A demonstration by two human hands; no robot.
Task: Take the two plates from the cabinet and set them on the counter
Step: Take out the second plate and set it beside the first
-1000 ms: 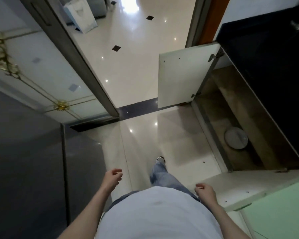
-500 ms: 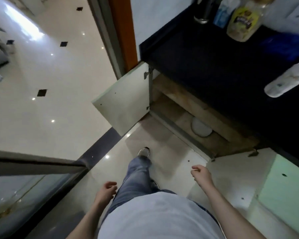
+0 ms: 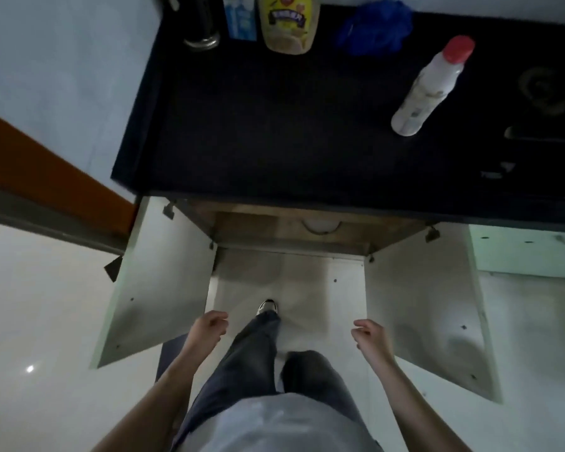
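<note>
Person now squares up to the open cabinet point(image 3: 242, 230) vs side-on before; left hand point(image 3: 209, 331) & right hand point(image 3: 369, 334) loosely curled, empty, plates point(image 3: 320, 226) under counter point(image 3: 274, 125) front edge, untouched, so reach prob. next.

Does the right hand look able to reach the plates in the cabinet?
Probably yes: both doors stand open and the right hand holds nothing, though the plates sit low under the counter.

Black counter point(image 3: 274, 125) w/ white bottle point(image 3: 428, 89), jar point(image 3: 287, 24); cabinet floor point(image 3: 258, 228) holds plate point(image 3: 320, 225).
</note>
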